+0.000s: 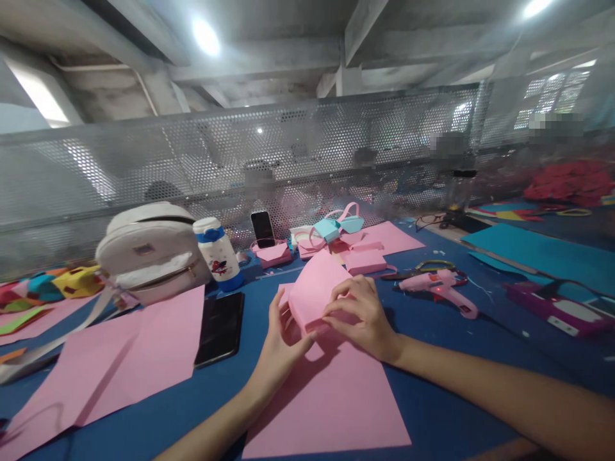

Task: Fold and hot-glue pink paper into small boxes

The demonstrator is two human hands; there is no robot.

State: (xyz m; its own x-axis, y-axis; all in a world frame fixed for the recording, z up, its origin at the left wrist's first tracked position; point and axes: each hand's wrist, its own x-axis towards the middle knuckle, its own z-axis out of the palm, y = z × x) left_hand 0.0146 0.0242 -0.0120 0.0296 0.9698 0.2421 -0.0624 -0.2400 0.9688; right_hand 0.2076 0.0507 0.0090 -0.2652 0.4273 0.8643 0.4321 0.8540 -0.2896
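Between my two hands is a folded pink paper piece (319, 288), tilted up over a flat pink sheet (331, 410). My left hand (288, 339) grips its lower left side, thumb in front and the other fingers partly hidden behind the paper. With thumb and fingertips, my right hand (360, 314) pinches its lower right edge. Just beyond the piece lies a small pink paper bag (366, 261). To the right of my right hand, a pink glue gun (439, 285) rests on its side beside scissors (427, 267).
A black phone (221, 330), a white bottle (218, 256), a pale backpack (154, 250) and more pink sheets (139, 352) are on the left. Small paper bags (331, 229) sit at the back before a perforated metal screen (288, 147). Blue sheets (542, 253) and a purple device (557, 310) lie right.
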